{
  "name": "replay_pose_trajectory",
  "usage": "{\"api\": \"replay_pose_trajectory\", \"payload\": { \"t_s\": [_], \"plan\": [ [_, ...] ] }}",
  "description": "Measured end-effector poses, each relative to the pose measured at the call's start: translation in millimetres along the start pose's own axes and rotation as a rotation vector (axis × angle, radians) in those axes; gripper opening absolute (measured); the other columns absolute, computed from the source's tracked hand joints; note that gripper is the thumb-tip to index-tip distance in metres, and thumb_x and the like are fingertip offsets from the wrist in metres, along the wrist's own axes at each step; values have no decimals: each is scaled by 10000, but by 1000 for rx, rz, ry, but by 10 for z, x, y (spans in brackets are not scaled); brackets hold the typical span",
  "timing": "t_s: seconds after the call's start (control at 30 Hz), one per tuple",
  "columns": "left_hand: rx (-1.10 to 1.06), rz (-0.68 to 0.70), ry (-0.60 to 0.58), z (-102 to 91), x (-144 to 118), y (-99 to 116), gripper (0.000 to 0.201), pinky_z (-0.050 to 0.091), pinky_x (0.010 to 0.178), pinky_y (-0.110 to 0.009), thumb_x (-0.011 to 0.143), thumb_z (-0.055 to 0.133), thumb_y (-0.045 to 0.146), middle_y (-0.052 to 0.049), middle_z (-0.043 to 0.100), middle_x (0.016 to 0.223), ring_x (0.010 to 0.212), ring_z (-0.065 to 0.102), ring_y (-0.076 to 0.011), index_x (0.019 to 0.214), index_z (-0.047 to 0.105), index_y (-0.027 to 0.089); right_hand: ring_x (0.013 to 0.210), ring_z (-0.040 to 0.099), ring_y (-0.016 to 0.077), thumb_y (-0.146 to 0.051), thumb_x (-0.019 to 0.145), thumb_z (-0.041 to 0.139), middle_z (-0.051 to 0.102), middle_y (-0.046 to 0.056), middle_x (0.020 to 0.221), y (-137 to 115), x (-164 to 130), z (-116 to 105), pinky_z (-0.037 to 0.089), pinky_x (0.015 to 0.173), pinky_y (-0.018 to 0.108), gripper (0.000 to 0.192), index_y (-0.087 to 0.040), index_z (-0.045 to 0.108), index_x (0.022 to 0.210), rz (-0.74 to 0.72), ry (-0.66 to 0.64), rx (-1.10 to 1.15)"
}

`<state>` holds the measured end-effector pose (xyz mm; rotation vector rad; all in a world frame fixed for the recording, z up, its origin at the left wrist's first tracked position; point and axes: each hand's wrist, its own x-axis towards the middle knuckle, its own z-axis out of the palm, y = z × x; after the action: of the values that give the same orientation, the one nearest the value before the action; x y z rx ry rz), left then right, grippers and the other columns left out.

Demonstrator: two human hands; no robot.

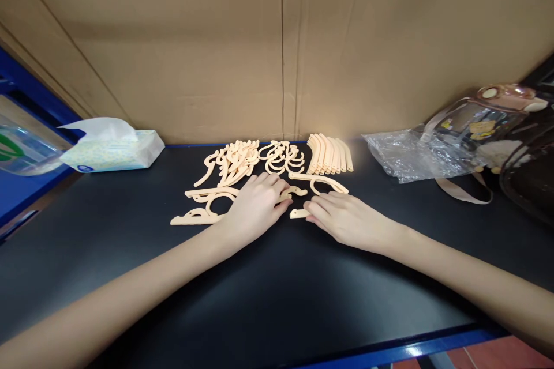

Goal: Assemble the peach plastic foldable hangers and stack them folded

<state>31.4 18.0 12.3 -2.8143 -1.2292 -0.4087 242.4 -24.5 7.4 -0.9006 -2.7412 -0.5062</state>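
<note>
Your L grip [262, 200] pinched on hook [298, 191], R grip [334, 218] on bar [298, 214]; both mid surface [277, 294], nearer far edge. Prob. light, stiff, slightly slick; thin curves may snap, so hold near ends.

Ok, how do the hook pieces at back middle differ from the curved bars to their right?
The hook pieces are thin and tightly curled; the curved bars are thicker and gently bent. The hook pieces lie jumbled, while the curved bars line up side by side. Both are pale beige.
</note>
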Motion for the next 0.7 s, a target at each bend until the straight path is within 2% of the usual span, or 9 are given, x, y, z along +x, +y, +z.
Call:
{"api": "replay_pose_trajectory", "payload": {
  "t_s": [0.1,0.23,0.37,0.47,0.57,0.7],
  "plan": [
    [-186,-79,9,-30,19,26,106,480,786,-350,901,576,228,-49,667,955,901,613,-214,942,626,144,606,580,142,-246,1017,356,617,22,773,3,-4,-16,367,593,293,241,-147,558,930,-15,23,-48],
    [-358,-142,48,-56,0,29,14,496,701,-298,874,576,168,-22,648,864,802,627,-180,873,590,165,455,528,112,-284,1025,335,600,-15,668,-17,0,-36,261,479,295,270,-169,563,937,-14,35,-113],
    [-363,-114,33,-76,-43,17,83,489,660,-269,886,514,99,-23,630,887,775,626,-162,862,560,165,432,527,107,-296,1020,353,596,-24,624,-29,-2,-26,236,467,298,268,-175,578,936,-10,72,-144],
    [-281,-87,-7,-87,-51,16,67,503,722,-302,893,542,136,-49,622,980,855,625,-189,951,570,155,454,553,112,-291,1013,373,625,-18,648,-25,-4,-21,260,478,295,255,-168,587,951,-1,98,-140],
    [-130,-72,-41,-87,-33,12,175,501,788,-382,877,618,242,-76,619,1001,919,605,-246,1009,590,130,482,578,129,-279,1001,384,649,-6,668,-21,0,-20,288,490,294,241,-160,588,953,18,92,-117],
    [-170,-71,-46,-72,-10,9,158,498,820,-364,905,571,187,-72,647,1037,951,614,-233,1050,609,137,535,607,146,-211,931,440,676,15,699,-16,-1,5,338,534,290,165,-155,594,914,70,74,-83]
  ]
}}
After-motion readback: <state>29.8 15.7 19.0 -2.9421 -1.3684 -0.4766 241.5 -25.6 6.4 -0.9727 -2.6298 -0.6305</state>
